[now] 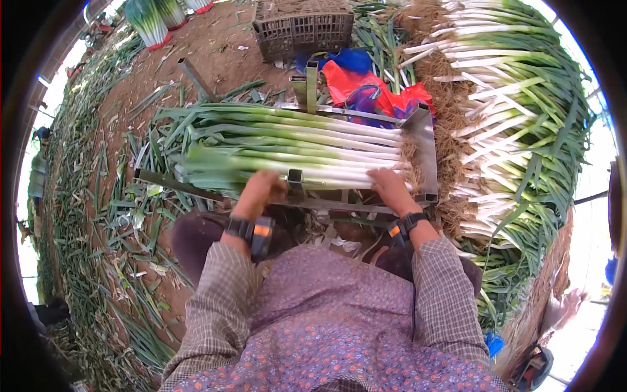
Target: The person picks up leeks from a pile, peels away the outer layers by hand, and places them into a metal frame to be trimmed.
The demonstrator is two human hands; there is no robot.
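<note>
A metal frame (428, 153) in front of me cradles a layer of leeks (300, 134), roots to the right and green leaves to the left. My left hand (264, 188) is closed at the green part of the nearest leek, beside a short square post (295, 178). The leaves left of it are smeared by motion. My right hand (390, 187) grips the white end of the near leeks close to the roots, its fingertips pressed on the stems. Both wrists wear black bands.
A large heap of leeks (516, 124) lies along the right. Behind the frame are red and blue plastic bags (392, 95) and a dark crate (304, 29). Wrapped bundles (147, 23) stand at the far left. Loose leaves (91, 196) litter the soil on the left.
</note>
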